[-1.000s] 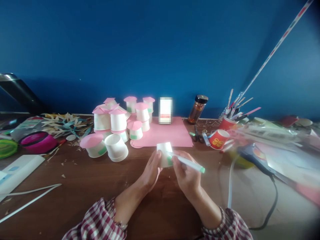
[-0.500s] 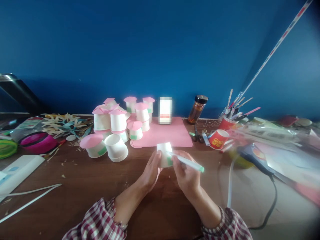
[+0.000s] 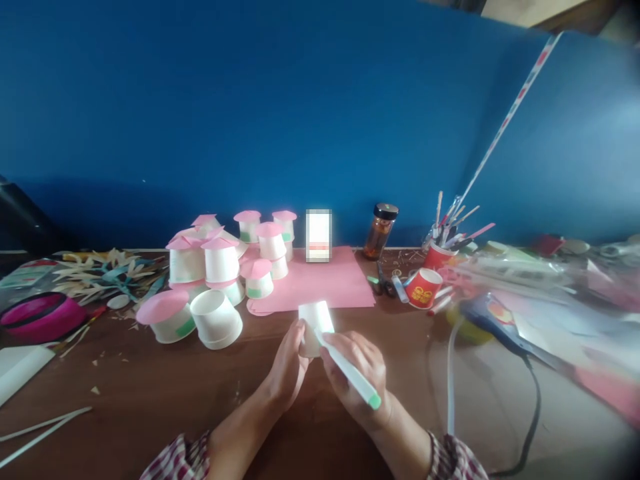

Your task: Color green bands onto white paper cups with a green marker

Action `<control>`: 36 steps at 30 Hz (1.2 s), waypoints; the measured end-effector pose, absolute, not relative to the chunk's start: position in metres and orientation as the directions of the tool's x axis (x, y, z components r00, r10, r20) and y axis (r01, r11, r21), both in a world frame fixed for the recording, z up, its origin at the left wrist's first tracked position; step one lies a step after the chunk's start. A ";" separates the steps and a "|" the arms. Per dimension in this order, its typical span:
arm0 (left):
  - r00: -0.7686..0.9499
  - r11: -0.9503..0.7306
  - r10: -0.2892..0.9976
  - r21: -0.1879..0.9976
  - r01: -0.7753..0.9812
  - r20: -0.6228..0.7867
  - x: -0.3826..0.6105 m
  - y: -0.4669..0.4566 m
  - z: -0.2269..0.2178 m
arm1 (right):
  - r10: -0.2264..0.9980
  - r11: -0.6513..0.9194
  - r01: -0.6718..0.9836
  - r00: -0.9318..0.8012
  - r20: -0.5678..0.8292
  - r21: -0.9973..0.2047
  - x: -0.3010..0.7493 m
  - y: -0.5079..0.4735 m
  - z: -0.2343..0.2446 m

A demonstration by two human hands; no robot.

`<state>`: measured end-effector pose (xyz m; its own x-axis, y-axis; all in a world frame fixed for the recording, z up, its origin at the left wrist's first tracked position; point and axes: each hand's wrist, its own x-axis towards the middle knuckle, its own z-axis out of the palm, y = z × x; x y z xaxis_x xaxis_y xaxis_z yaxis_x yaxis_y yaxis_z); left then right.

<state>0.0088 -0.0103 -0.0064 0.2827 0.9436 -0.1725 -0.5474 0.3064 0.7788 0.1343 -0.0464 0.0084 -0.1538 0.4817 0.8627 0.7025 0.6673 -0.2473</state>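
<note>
A small white paper cup [image 3: 315, 319] stands upside down on the brown table [image 3: 125, 393]. My left hand [image 3: 287, 367] is closed against its left side and steadies it. My right hand [image 3: 357, 377] grips a white marker with a green end [image 3: 350, 377], whose tip touches the cup's right side. Behind the cup lies a pink paper sheet [image 3: 325, 283]. To the left stands a cluster of white cups with pink caps [image 3: 225, 257], and two more cups [image 3: 193, 320] lie on their sides.
A brown jar [image 3: 379, 231], a red cup of pens [image 3: 440, 250] and a tipped red cup [image 3: 421, 288] stand at the back right. A glue gun with its cord [image 3: 500, 327] lies right. A pink bowl [image 3: 37, 317] and paper scraps [image 3: 105, 273] sit left.
The view has tilted and shifted, so everything sits lower and further left. My right hand has turned the marker more steeply downward against the cup. My left hand stays on the cup.
</note>
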 end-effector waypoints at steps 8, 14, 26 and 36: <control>0.299 0.312 0.939 0.785 -0.535 -0.170 0.007 -0.010 -0.003 | 0.520 0.633 0.696 -0.059 0.852 -0.338 0.134 -0.045 0.011; 0.350 0.261 0.934 0.809 -0.526 -0.074 0.006 -0.011 -0.010 | 0.547 0.614 0.699 -0.041 0.836 -0.368 0.135 -0.044 0.010; 0.375 0.237 0.926 0.829 -0.506 -0.036 0.007 -0.009 -0.015 | 0.528 0.594 0.716 -0.004 0.850 -0.365 0.135 -0.042 0.013; 0.367 0.231 0.929 0.847 -0.478 -0.047 0.007 -0.009 -0.014 | 0.522 0.585 0.736 -0.019 0.852 -0.342 0.135 -0.042 0.013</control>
<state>0.0065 -0.0092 -0.0143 0.3665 0.9292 -0.0471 -0.4779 0.2314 0.8474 0.1355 -0.0422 0.0131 -0.0185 0.5224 0.8525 0.7357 0.5845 -0.3422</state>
